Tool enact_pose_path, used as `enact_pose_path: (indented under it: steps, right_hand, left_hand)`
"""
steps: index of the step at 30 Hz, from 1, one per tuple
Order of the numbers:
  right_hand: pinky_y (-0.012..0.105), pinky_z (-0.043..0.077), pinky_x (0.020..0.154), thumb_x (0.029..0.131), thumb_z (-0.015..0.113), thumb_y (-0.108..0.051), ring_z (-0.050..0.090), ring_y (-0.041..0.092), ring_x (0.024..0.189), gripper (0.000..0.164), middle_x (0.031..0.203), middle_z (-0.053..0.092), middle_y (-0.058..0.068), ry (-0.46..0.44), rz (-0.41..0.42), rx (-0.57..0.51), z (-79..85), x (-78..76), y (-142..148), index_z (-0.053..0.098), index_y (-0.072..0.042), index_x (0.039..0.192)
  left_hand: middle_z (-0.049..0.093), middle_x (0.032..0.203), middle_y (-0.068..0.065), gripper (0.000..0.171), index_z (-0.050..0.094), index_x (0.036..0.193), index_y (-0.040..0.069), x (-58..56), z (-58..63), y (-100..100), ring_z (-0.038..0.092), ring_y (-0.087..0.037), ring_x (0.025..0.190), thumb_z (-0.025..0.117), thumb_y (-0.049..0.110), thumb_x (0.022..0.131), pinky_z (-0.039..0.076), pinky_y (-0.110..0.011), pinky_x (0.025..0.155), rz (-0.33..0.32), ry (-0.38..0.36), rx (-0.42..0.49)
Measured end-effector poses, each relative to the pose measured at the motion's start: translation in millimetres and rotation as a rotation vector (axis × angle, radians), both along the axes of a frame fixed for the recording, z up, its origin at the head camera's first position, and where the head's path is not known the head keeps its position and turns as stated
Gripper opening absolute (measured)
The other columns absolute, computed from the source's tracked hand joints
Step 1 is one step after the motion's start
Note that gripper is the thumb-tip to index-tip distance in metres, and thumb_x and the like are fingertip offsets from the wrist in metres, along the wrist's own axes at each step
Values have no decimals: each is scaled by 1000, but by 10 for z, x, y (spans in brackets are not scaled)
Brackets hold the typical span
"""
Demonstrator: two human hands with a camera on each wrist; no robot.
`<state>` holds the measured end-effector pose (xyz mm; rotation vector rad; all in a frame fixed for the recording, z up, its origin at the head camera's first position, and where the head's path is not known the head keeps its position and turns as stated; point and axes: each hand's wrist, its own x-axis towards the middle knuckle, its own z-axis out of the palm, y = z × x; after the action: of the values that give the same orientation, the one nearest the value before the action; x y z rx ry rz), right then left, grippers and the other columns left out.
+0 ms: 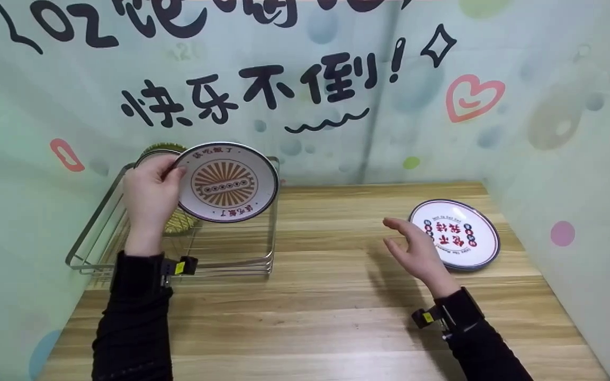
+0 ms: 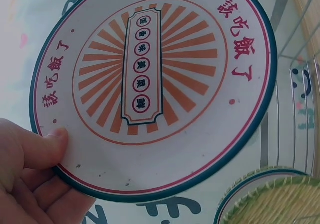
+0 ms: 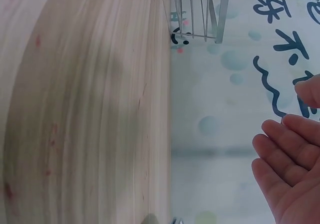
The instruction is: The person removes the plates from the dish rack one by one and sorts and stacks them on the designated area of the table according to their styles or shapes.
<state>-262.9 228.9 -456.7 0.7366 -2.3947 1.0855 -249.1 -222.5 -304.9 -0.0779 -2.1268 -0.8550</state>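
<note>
My left hand pinches the edge of a white plate with an orange sunburst print, holding it tilted above the wire rack. In the left wrist view the thumb lies on the printed face of that plate, the fingers behind it. My right hand is empty, its fingers loosely extended, just left of another plate with red and blue lettering on the table. In the right wrist view the hand shows its palm with nothing in it.
A round woven green-yellow item stands in the rack with another plate beside it, both partly hidden. The wooden table meets a printed backdrop behind and at both sides.
</note>
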Motion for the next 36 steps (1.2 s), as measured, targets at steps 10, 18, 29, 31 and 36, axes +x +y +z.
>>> enact_pose_path:
  steps: [10, 18, 29, 31, 36]
  right_hand:
    - [42, 41, 93, 85, 65, -7, 54, 30, 108, 39, 118, 60, 14, 22, 37, -31, 3, -8, -120, 56, 3, 121]
    - [40, 42, 94, 85, 65, -6, 55, 27, 109, 38, 118, 60, 12, 25, 58, -46, 32, -4, -224, 57, 2, 121]
    - [39, 44, 91, 84, 65, -6, 56, 27, 107, 38, 117, 61, 12, 63, 95, -60, 70, -5, -369, 57, 2, 121]
    - [39, 44, 91, 84, 65, -6, 56, 27, 107, 39, 118, 61, 12, 55, 107, -70, 82, 4, -399, 56, 3, 121]
    - [39, 44, 92, 85, 65, -6, 56, 27, 108, 39, 118, 60, 13, 41, 140, -97, 121, 20, -470, 55, 4, 121]
  left_hand:
    - [70, 83, -9, 5, 71, 84, 4, 27, -17, 93, 62, -19, 72, 70, 8, 81, 40, -19, 56, -18, -63, 47]
    - [69, 80, -9, 5, 71, 84, 3, -11, -86, 170, 59, -15, 68, 69, 7, 81, 43, -14, 55, -74, -105, 113]
    - [70, 82, -9, 8, 72, 87, 3, -65, -146, 336, 62, -15, 69, 71, 6, 80, 48, -15, 57, -148, -121, 194]
    - [70, 82, -9, 8, 72, 87, 3, -74, -154, 368, 62, -15, 68, 71, 6, 80, 49, -15, 57, -165, -126, 200]
    - [70, 83, -10, 8, 71, 87, 3, -93, -174, 441, 63, -18, 69, 70, 4, 80, 49, -15, 57, -213, -122, 209]
